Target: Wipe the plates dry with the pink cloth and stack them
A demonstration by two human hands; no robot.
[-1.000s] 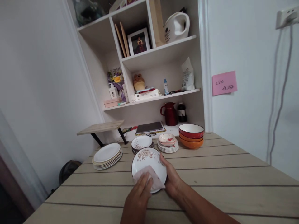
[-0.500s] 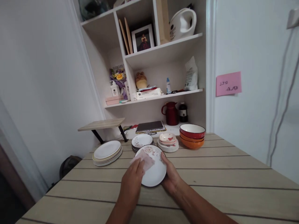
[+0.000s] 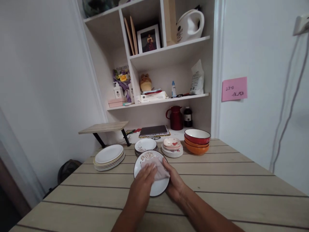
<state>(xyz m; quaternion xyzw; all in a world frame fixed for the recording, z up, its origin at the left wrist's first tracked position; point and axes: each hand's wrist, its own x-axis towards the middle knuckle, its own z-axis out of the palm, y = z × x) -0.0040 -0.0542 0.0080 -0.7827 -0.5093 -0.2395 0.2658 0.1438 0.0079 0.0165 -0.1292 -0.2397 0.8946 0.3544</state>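
Observation:
A white plate [image 3: 159, 188] with a dark rim and brown flower print is tilted up above the table. My right hand [image 3: 175, 182] grips its right edge, thumb on top and the other fingers hidden underneath. A pale pink cloth [image 3: 160, 170] lies against the plate's face. My left hand [image 3: 143, 182] presses that cloth down with its fingers close together, covering part of the flower print. Just behind the held plate stands a stack of similar dark-rimmed plates [image 3: 145, 145].
On the slatted table [image 3: 217, 187], a stack of larger white plates [image 3: 109, 154] stands left. Small plates [image 3: 172, 154] carry pink dishes [image 3: 172, 142]; red and orange bowls [image 3: 197, 141] are stacked right. A small raised wooden stand [image 3: 103, 127], red jug [image 3: 176, 117] and laptop [image 3: 154, 130] are behind.
My left hand has slid the cloth rightward across the plate, from its upper left to the middle and right edge. My right hand keeps its hold on the rim.

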